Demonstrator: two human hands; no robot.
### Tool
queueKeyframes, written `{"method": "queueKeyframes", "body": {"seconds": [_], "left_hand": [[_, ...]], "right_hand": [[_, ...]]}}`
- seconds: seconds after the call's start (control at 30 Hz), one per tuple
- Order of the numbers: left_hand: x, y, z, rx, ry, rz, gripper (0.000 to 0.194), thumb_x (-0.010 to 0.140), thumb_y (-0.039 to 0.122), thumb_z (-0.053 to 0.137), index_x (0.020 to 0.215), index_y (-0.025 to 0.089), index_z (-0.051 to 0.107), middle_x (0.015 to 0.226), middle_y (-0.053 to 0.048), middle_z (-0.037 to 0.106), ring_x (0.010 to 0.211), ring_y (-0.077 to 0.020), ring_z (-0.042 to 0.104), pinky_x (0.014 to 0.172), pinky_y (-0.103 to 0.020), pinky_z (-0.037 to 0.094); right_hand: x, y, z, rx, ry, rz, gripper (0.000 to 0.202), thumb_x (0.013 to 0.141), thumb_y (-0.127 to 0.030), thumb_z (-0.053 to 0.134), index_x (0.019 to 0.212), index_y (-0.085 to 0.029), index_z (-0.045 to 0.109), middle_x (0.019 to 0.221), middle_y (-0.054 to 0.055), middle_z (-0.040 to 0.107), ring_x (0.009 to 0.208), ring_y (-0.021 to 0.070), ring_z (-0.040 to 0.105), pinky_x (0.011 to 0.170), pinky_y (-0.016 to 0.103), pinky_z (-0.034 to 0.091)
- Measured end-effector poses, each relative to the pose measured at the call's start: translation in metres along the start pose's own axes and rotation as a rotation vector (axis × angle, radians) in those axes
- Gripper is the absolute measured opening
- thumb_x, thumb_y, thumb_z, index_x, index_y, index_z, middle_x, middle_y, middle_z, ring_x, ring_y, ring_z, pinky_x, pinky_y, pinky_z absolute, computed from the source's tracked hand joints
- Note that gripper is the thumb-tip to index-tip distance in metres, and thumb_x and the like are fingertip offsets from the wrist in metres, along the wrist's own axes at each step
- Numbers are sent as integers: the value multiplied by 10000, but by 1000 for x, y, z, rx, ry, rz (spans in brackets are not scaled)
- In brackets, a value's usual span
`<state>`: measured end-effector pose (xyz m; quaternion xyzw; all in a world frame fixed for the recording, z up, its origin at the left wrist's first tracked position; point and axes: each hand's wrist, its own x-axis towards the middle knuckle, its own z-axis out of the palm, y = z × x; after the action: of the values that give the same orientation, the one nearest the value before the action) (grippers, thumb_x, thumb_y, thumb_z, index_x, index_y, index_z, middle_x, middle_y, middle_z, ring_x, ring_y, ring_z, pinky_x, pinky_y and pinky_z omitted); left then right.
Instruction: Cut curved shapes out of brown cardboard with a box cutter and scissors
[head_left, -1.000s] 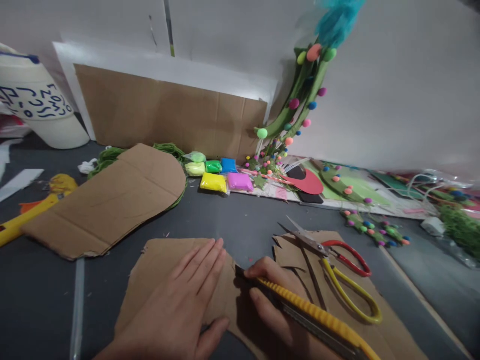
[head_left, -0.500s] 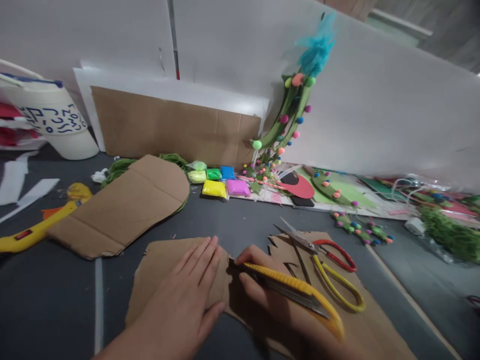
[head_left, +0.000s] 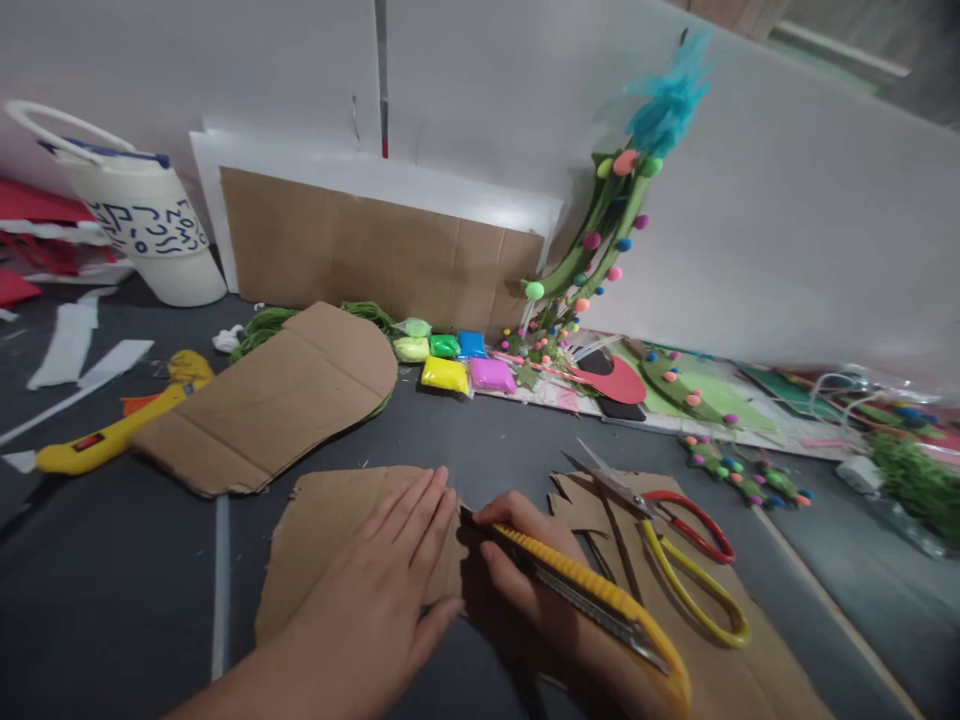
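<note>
My left hand (head_left: 390,580) lies flat, fingers stretched out, on a piece of brown cardboard (head_left: 322,520). Just right of it, my right hand (head_left: 532,570) grips a yellow utility knife (head_left: 592,590), its blade end touching the cardboard near my left fingertips. Scissors (head_left: 649,510) with one red and one yellow handle rest open on the cardboard to the right, where the edge is cut ragged. A rounded cardboard cutout (head_left: 285,400) sits behind my left hand, partly over green strands. The cardboard beneath my right hand is mostly hidden in shadow.
Far left stand a white tumbler (head_left: 161,220) and a yellow hot glue gun (head_left: 112,435). Small coloured clay packets (head_left: 446,375) lie at the back. A green pom-pom-decorated piece (head_left: 592,230) with blue feathers rises against the wall. Green strands (head_left: 919,480) lie far right.
The whole view has shifted, so most things appear further right. My left hand still presses on the cardboard, and my right hand still holds the knife at nearly the same spot.
</note>
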<state>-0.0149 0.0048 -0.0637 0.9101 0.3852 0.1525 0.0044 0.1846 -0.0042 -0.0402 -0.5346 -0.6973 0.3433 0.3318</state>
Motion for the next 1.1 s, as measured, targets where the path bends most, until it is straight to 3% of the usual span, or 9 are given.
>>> {"method": "queueKeyframes", "body": {"seconds": [0.33, 0.53, 0.77, 0.9, 1.1], "left_hand": [[2, -3, -1, 48, -24, 38, 784, 883, 449, 506, 1519, 152, 155, 1517, -162, 366, 1391, -294, 336, 1095, -428, 343], [2, -3, 2, 94, 47, 96, 714, 834, 420, 564, 1419, 54, 380, 1482, -223, 401, 1379, -330, 346, 1076, -419, 362], [3, -2, 2, 103, 125, 113, 674, 823, 358, 569, 1375, -4, 433, 1454, -250, 429, 1384, -355, 322, 1070, -429, 373], [4, -3, 4, 86, 82, 96, 695, 822, 373, 571, 1397, 17, 412, 1472, -235, 412, 1379, -351, 332, 1065, -435, 384], [4, -3, 3, 84, 46, 70, 685, 855, 421, 543, 1424, 74, 387, 1493, -190, 403, 1394, -309, 319, 1082, -416, 352]], "right_hand": [[-2, 2, -5, -9, -15, 18, 131, 819, -208, 471, 915, -217, 559, 616, -41, 574, 498, 101, 502, 485, 195, 387], [-2, -1, -5, -71, 44, -44, 116, 814, -196, 471, 893, -226, 551, 632, -37, 614, 516, 105, 558, 501, 183, 422], [-3, 3, -3, -91, 14, -49, 96, 849, -185, 462, 897, -234, 530, 593, -58, 563, 473, 93, 504, 463, 173, 403], [-2, 4, 1, -38, -38, 21, 115, 844, -179, 454, 906, -231, 535, 555, -70, 529, 406, 80, 453, 403, 173, 361], [-1, -2, -1, -101, 55, -86, 136, 784, -173, 461, 862, -226, 560, 611, -37, 600, 500, 105, 555, 478, 187, 415]]}}
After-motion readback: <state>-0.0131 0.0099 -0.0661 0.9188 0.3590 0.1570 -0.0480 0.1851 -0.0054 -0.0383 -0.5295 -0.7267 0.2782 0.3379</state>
